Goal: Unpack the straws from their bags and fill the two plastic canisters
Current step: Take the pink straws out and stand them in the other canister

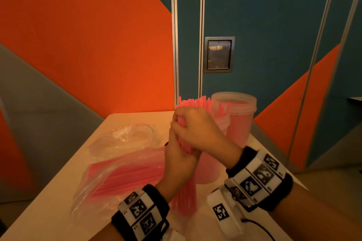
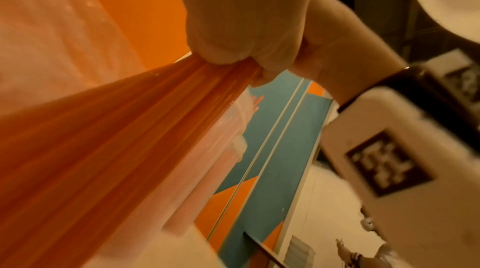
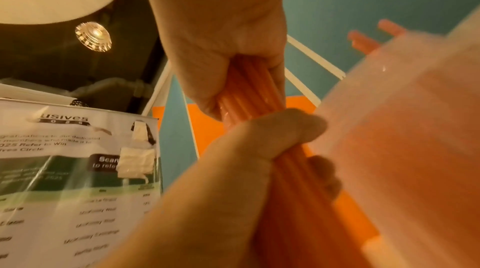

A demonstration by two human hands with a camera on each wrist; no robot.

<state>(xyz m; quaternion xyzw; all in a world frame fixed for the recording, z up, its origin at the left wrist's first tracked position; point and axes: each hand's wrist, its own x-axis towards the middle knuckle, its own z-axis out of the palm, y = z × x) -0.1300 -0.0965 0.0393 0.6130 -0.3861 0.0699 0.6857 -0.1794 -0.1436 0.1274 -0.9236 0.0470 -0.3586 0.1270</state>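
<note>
An upright bundle of pink straws (image 1: 185,195) stands over the table, gripped by both hands. My right hand (image 1: 193,123) wraps its upper part, and my left hand (image 1: 179,155) grips just below. Up close, my left hand (image 2: 233,31) and right hand (image 3: 223,50) squeeze the straws (image 3: 249,87) tightly. Behind the hands stands a clear canister (image 1: 208,170) that looks pink inside. A second canister (image 1: 238,112) with straws in it stands farther back. A plastic bag (image 1: 117,176) with more pink straws lies to the left.
An empty crumpled clear bag (image 1: 125,139) lies behind the full one on the beige table (image 1: 58,211). The table's far edge meets an orange and teal wall. A printed poster (image 3: 64,169) shows in the right wrist view.
</note>
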